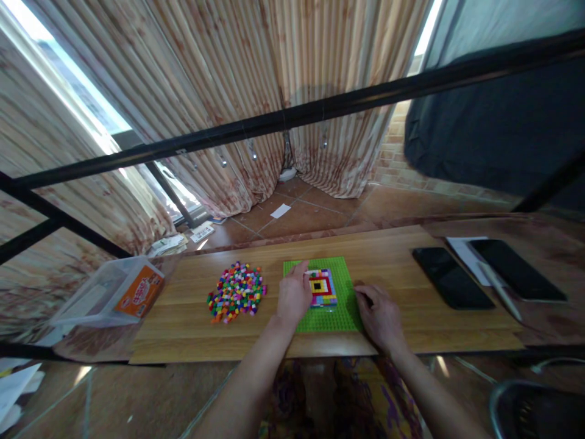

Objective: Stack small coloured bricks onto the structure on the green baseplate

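Observation:
A green studded baseplate [346,305] lies on the wooden board in front of me. On it sits a square of small toy bricks [324,286], with a dark centre ringed by yellow, white and red and a mixed-colour outer border. My left hand [295,294] reaches over the plate's left side, its fingers closed together at the square's upper left corner; whatever is between the fingertips is too small to make out. At the plate's right edge, my right hand [380,314] is curled with thumb and fingertips against the rim. A pile of loose colourful bricks [237,291] lies left of the plate.
A clear plastic box [98,292] with an orange label stands at the far left. Right of my hands lie a black phone [452,277], another dark device [516,268], white paper [464,247] and a pen [500,289]. A black metal bar [292,116] crosses beyond the board.

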The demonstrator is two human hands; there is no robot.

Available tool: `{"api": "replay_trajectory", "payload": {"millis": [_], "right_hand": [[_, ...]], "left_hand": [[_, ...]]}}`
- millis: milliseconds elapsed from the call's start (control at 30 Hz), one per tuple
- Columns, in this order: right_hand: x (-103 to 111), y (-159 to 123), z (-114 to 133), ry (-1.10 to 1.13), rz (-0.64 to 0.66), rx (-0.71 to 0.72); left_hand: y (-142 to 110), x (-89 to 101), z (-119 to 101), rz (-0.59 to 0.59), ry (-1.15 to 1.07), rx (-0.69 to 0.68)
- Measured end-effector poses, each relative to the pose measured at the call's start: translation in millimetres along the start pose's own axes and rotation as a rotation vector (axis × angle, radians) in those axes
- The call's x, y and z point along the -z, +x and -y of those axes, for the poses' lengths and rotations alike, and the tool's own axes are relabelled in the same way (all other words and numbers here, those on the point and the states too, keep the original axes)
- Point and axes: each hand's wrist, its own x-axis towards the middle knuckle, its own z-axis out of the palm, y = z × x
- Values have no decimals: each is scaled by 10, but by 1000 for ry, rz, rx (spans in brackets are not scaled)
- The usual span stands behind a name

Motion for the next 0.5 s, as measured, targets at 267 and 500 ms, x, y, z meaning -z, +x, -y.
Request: {"api": "replay_trajectory", "payload": {"millis": [267,500], "right_hand": [[-21,-18,-58,16,-10,13],[-9,-8,-45,7,-1,12]], "left_hand": [[271,-3,67,1,-101,78],[248,-168,133,148,-388,205]]}}
